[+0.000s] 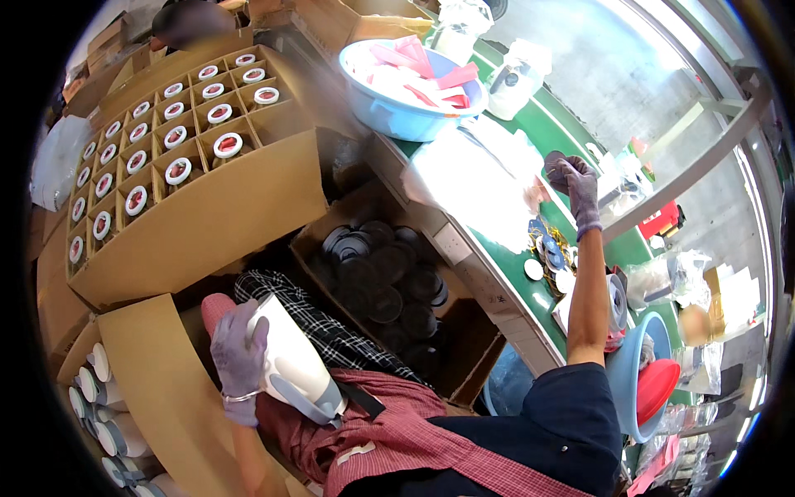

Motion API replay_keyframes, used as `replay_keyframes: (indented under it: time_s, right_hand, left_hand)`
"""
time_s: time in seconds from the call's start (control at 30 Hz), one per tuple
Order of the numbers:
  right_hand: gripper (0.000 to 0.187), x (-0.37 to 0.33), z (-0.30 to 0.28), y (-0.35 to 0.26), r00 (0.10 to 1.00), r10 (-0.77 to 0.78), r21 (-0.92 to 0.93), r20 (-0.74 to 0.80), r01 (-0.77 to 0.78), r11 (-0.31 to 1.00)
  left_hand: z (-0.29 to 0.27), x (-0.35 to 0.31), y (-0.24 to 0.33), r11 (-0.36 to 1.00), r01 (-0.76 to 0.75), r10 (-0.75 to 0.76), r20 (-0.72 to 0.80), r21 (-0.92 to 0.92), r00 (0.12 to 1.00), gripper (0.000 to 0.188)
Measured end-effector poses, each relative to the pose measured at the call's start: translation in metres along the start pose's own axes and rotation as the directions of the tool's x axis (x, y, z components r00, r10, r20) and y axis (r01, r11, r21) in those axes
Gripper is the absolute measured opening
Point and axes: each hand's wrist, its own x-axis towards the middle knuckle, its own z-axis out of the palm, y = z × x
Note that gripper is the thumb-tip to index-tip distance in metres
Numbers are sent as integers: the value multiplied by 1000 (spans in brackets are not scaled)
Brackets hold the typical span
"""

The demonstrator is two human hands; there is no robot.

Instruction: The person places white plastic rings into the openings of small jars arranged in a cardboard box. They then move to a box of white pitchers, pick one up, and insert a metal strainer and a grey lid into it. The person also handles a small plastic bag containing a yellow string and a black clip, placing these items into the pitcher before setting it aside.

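We have two things to manage at once, one low and one high. Our left hand [238, 352], in a grey-purple glove, is wrapped around the side of the tapered white plastic container with a grey handle [294, 356], which lies tilted over the red-checked cloth apron [381, 398]. Our right hand [582, 189], gloved alike, is raised above the green-topped workbench [515, 277], its fingers clasped on a dark, round, flat disc [555, 171]. To handle both well, we should let the lap take the container's weight and keep the left fingers spread on its smooth wall, since a gloved grip could slide there. The disc is best pinched by its edge, its faces kept clear of the glove. As we judge it, the arm wants to stay above the tangle of gold strings and small tags [553, 248], where a sleeve or fingertip could snag. The open brown cardboard carton [484, 370] of dark round discs [385, 302] sits between lap and bench, so a loose hold risks a drop into it.
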Motion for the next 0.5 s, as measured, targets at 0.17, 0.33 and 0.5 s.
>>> replay_keyframes:
  time_s: [0.17, 0.33, 0.5]
  right_hand:
    - [14, -91, 152, -58, 896, 73, 265, 438, -206, 942]
    - [12, -230, 287, -72, 531, 78, 293, 844, -578, 762]
    - [15, -316, 332, -93, 433, -33, 277, 901, -515, 811]
  left_hand:
    - [-38, -51, 23, 939, 270, -322, -275, -213, 906, 26]
    - [-31, -67, 46, 957, 195, -243, -224, -215, 944, 47]
    - [-33, -65, 61, 904, 331, -384, -172, -271, 907, 56]
